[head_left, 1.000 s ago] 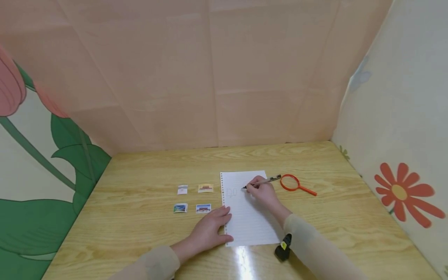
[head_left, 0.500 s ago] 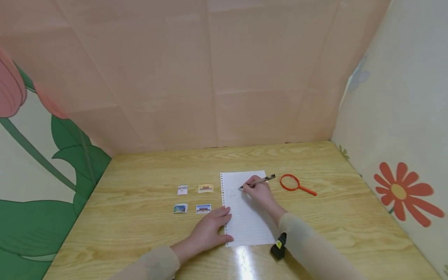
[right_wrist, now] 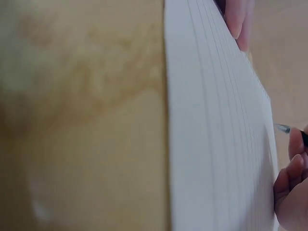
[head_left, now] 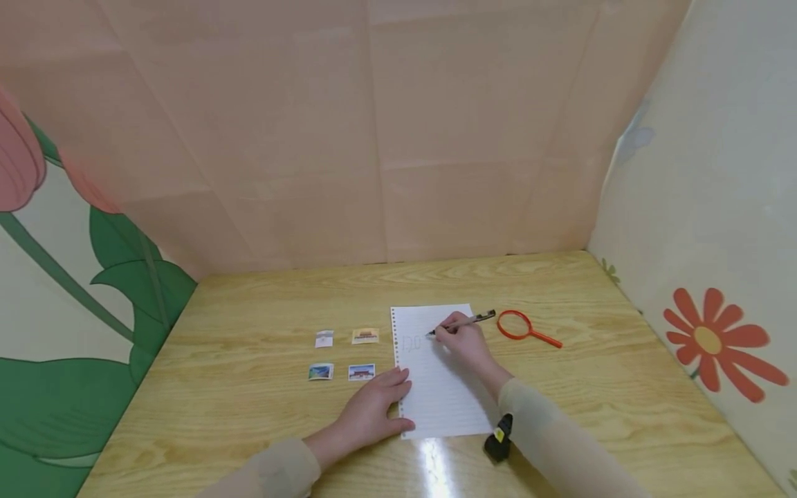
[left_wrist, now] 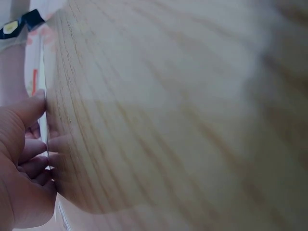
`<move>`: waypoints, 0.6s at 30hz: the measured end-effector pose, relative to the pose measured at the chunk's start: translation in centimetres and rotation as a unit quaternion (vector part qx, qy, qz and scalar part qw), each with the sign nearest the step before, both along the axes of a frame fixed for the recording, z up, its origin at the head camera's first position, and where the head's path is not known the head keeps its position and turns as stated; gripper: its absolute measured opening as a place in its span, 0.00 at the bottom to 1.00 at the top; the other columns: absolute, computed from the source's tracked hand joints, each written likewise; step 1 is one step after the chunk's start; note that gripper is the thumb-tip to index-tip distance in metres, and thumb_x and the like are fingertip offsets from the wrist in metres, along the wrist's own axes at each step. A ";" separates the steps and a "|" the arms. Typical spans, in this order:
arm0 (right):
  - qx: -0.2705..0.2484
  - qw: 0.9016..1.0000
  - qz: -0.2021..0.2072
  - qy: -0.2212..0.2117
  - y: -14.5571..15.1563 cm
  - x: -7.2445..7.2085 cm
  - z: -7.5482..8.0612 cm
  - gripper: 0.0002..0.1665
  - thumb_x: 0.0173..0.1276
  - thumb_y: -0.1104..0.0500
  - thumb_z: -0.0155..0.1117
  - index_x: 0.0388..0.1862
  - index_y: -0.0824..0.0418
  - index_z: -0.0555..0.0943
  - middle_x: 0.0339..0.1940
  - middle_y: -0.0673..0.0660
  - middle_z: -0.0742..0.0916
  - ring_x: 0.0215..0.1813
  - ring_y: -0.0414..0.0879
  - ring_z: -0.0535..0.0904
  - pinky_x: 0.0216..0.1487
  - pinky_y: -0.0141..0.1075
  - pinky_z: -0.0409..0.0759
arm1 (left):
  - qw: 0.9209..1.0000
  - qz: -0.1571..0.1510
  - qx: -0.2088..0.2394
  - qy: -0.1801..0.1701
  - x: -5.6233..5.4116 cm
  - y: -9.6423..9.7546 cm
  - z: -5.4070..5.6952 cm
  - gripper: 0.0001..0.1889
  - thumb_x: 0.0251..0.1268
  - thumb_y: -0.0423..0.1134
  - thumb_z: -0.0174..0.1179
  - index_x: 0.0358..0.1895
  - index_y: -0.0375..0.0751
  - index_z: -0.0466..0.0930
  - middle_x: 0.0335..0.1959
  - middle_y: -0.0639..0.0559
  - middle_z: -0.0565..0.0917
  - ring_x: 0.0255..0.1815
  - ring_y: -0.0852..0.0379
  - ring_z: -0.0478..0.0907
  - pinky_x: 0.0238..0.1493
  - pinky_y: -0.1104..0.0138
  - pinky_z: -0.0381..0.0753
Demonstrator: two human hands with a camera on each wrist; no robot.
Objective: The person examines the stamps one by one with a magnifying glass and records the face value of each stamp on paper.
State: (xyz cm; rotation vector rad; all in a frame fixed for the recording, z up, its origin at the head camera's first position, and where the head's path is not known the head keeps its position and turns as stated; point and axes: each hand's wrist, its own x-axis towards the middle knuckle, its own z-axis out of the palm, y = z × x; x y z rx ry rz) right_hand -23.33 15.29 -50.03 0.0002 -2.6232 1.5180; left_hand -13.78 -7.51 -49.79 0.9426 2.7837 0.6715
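A lined sheet of paper [head_left: 445,408] with punched holes down its left edge lies on the table. Faint pencil-like marks show on its upper left part. My right hand [head_left: 465,344] pinches a dark pen [head_left: 479,317] between thumb and fingers, its tip close over the sheet beside those marks. In the right wrist view the pen's pointed tip [right_wrist: 283,128] sticks out past the fingertips. My left hand [head_left: 373,408] rests at the sheet's lower left edge with fingers extended, the thumb on the paper. The left wrist view shows that hand [left_wrist: 24,159] flat against the tabletop.
Several small picture stamps lie left of the sheet, among them a yellow stamp [head_left: 365,336] and a blue one [head_left: 361,372]. A red magnifying glass [head_left: 529,330] lies to the right. Flower-printed walls flank the wooden table [head_left: 249,394], and a pink sheet [head_left: 373,173] hangs behind.
My right hand with the pen shifted slightly left, then back right a little, its tip staying near the written marks. My left hand stayed in place.
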 end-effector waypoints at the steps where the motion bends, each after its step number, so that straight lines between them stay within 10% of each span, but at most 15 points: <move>1: -0.003 1.000 0.005 -0.004 0.0 0.0 0.0 0.03 0.58 0.65 0.66 0.29 0.62 0.79 0.24 0.52 0.83 0.26 0.43 0.74 0.26 0.30 0.72 | 1.000 0.000 0.000 0.000 0.0 0.0 0.0 0.37 0.60 0.57 0.68 0.68 0.39 0.73 0.74 0.49 0.66 0.75 0.51 0.61 0.73 0.56 0.62; 18: 0.043 0.999 0.003 0.010 0.6 0.2 -0.4 0.04 0.57 0.64 0.66 0.28 0.60 0.78 0.23 0.50 0.81 0.27 0.43 0.74 0.28 0.31 0.72 | 1.000 0.002 -0.003 0.001 0.0 0.0 -0.1 0.38 0.59 0.57 0.68 0.68 0.40 0.73 0.74 0.49 0.65 0.75 0.51 0.61 0.73 0.56 0.61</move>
